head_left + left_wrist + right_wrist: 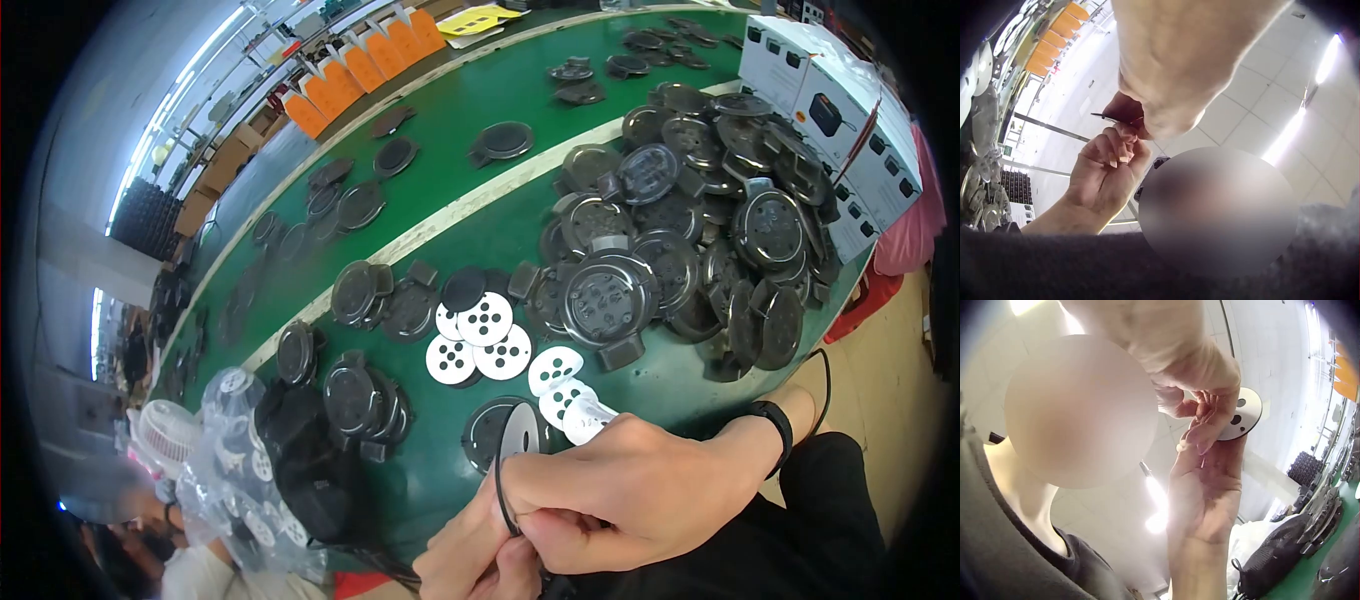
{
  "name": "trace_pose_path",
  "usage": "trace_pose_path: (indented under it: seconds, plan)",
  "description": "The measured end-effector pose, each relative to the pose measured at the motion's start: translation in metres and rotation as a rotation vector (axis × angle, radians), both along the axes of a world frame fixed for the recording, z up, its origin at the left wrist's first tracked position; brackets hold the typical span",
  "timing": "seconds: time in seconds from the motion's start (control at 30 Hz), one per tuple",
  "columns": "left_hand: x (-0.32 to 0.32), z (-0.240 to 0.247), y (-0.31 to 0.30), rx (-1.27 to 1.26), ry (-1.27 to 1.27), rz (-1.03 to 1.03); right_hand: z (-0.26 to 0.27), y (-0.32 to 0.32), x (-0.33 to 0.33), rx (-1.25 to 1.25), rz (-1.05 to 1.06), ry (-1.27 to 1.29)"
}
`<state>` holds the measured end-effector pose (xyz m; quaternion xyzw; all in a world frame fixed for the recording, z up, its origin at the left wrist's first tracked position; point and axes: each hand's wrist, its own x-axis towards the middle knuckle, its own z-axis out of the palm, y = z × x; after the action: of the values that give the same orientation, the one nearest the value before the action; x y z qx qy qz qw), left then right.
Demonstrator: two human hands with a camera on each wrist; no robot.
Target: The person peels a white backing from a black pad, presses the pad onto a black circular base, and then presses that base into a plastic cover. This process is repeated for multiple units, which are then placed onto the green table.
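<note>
Both hands meet over the table's front edge at a thin round pad, white-faced with holes and black-edged. My left hand grips its lower part, with the thumb bent near the rim. Against the same edge, my right hand pinches with curled fingers; the fingertips are partly hidden. The right wrist view shows the white face of the pad beyond the fingers, while in the left wrist view the pad appears edge-on. Just behind the hands lie loose white pads and a dark round housing.
A large heap of dark round housings covers the right of the green table. White boxes stand behind it. More white pads lie mid-table. A clear plastic bag and a black mesh bag sit at left.
</note>
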<state>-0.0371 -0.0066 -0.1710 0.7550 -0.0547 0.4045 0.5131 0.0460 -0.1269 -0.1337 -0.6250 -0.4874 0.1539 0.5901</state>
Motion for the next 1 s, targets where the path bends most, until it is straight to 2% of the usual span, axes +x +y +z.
trace_pose_path:
  seconds: [0.1, 0.3, 0.43, 0.57, 0.63, 0.7, 0.8, 0.87, 1.0]
  plan:
    - [-0.001, 0.008, -0.002, -0.026, 0.049, -0.059, 0.002, -0.001, 0.000, 0.012, 0.027, 0.038]
    - [-0.004, 0.003, -0.003, 0.104, 0.027, 0.066, 0.006, -0.006, 0.003, -0.024, 0.040, -0.001]
    - [0.007, -0.003, 0.004, 0.246, -0.103, 0.012, 0.006, -0.006, 0.002, 0.007, -0.013, -0.006]
    - [0.013, -0.013, 0.005, 0.395, -0.244, 0.087, 0.002, -0.005, 0.002, 0.027, -0.085, -0.061]
    - [0.010, -0.007, 0.003, 0.324, -0.150, 0.056, -0.001, -0.004, 0.003, 0.046, -0.092, -0.083]
    - [-0.003, 0.009, -0.002, 0.107, 0.111, -0.040, -0.005, -0.003, 0.002, 0.080, -0.094, -0.079]
    - [0.000, 0.012, -0.008, -0.075, 0.095, -0.070, -0.009, -0.002, 0.000, 0.144, -0.094, -0.023]
    - [0.001, 0.003, -0.001, 0.016, 0.027, -0.077, -0.009, -0.001, -0.002, 0.162, -0.095, 0.030]
    - [0.002, 0.001, 0.002, 0.102, 0.018, -0.069, -0.006, -0.004, -0.001, 0.123, -0.093, -0.017]
